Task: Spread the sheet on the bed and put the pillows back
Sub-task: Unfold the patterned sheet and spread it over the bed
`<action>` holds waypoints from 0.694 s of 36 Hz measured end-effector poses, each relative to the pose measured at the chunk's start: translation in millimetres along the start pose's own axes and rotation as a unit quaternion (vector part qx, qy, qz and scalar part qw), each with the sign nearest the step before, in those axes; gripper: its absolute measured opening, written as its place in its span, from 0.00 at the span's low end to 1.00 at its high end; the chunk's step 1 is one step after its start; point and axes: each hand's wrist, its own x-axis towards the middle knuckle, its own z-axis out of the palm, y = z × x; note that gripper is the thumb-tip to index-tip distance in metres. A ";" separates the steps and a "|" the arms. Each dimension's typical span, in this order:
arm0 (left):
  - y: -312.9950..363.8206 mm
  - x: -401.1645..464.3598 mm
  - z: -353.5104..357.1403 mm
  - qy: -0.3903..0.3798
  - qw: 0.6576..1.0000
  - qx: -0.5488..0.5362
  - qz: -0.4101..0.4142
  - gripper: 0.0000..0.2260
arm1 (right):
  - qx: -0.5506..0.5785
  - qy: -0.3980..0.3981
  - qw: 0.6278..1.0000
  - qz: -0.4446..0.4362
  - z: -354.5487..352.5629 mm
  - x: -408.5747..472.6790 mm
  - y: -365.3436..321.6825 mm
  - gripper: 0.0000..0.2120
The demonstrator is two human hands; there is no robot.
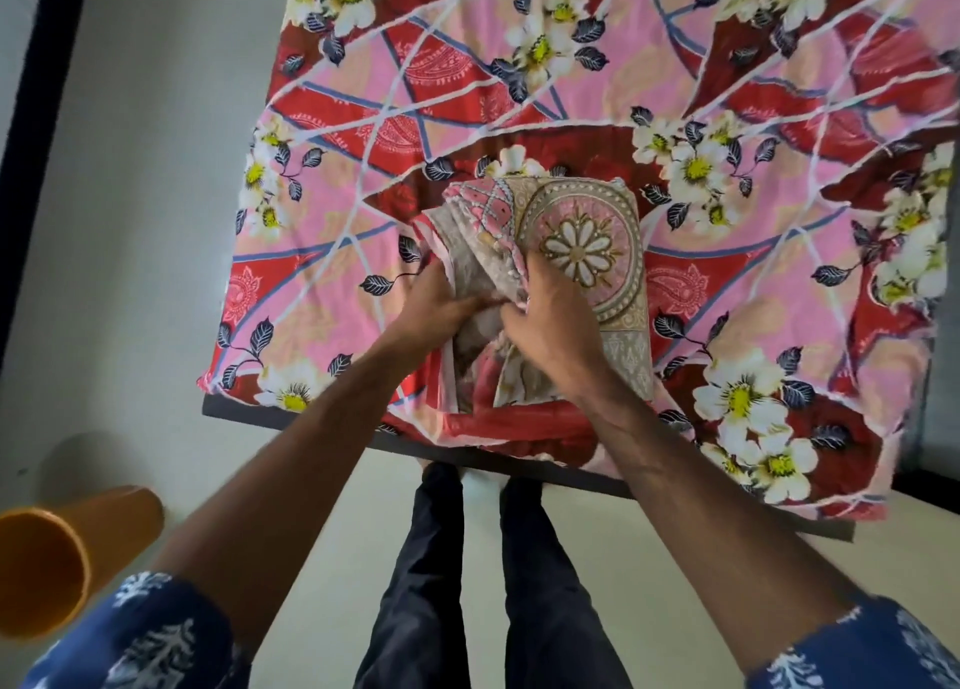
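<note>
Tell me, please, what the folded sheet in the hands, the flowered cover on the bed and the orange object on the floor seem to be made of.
Folded sheet: thin woven cloth, probably cotton, matte; it bunches where the fingers grip it.
Flowered cover: similar printed cloth, matte, with soft wrinkles.
Orange object: likely smooth plastic with a slight sheen; it is rigid, round and open-mouthed, though only partly in view.

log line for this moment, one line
stage: unfolding | left hand: grips folded sheet | right hand: grips folded sheet | sheet: folded, at near edge of bed | pillows: none visible
</note>
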 end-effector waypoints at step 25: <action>-13.8 -25.4 -32.0 0.008 0.824 0.555 0.111 0.33 | -0.075 0.133 0.976 0.153 -64.3 -88.0 193.6 0.29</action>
